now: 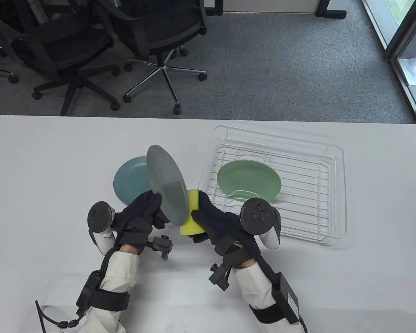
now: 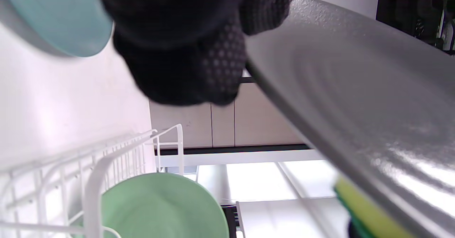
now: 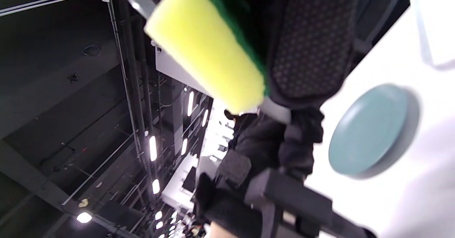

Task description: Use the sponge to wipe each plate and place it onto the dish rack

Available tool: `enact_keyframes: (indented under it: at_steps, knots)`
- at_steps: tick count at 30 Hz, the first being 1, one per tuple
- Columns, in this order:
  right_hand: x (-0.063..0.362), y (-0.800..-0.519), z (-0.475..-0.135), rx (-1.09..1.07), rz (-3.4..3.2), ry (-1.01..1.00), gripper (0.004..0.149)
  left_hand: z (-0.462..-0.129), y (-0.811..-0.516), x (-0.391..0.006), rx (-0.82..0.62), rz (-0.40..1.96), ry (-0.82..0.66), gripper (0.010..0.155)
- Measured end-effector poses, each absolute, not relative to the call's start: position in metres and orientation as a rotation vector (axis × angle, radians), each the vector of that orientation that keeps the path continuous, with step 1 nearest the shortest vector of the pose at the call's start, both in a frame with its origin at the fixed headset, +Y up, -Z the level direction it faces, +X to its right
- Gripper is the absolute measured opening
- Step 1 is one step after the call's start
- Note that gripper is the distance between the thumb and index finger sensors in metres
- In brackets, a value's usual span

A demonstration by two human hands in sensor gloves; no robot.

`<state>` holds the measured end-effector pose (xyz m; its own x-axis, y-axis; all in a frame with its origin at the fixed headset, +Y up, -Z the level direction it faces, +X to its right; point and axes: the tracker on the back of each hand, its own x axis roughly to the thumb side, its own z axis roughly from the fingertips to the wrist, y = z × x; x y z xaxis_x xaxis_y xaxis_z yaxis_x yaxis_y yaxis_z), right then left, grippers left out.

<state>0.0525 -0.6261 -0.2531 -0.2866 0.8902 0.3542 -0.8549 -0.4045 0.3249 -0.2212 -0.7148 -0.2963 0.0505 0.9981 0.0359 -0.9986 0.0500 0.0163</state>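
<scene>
A grey plate (image 1: 167, 183) (image 2: 359, 99) stands tilted on edge above the table, and my left hand (image 1: 149, 208) (image 2: 199, 42) grips its lower rim. My right hand (image 1: 211, 218) (image 3: 302, 46) holds a yellow and green sponge (image 1: 191, 215) (image 3: 209, 57) pressed against the plate's right face. A teal plate (image 1: 130, 178) (image 2: 57, 17) (image 3: 368, 128) lies flat on the table behind the grey one. A light green plate (image 1: 248, 180) (image 2: 160, 206) lies in the white wire dish rack (image 1: 329, 194) (image 2: 99, 167) on the right.
The white table (image 1: 55, 173) reaches to its far edge, with grey carpet and black office chairs (image 1: 152, 41) beyond it. The dish rack stands close to my right hand's tracker (image 1: 260, 215).
</scene>
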Motion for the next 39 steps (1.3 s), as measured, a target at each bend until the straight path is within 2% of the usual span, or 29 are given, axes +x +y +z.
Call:
enact_keyframes:
  at_steps: [5,12,21,28,34,39]
  knots:
    - [0.063,-0.615,-0.246,0.543,1.977,-0.079,0.069,-0.296,-0.717,-0.214,0.022,1.47,-0.036,0.041]
    - [0.08,-0.618,-0.251,0.482,1.919,-0.233,0.062,-0.296,-0.715,-0.199,-0.017,1.355,-0.113,0.041]
    - [0.081,-0.637,-0.27,0.544,1.765,-0.096,0.059,-0.292,-0.708,-0.179,-0.087,1.266,-0.243,0.041]
    - [0.067,-0.65,-0.274,0.561,1.79,-0.019,0.06,-0.289,-0.7,-0.173,-0.108,1.292,-0.324,0.041]
    - [0.052,-0.657,-0.275,0.614,1.859,0.089,0.062,-0.29,-0.696,-0.185,-0.048,1.406,-0.277,0.041]
    - [0.043,-0.648,-0.267,0.692,1.873,0.178,0.064,-0.292,-0.698,-0.202,0.007,1.47,-0.187,0.041]
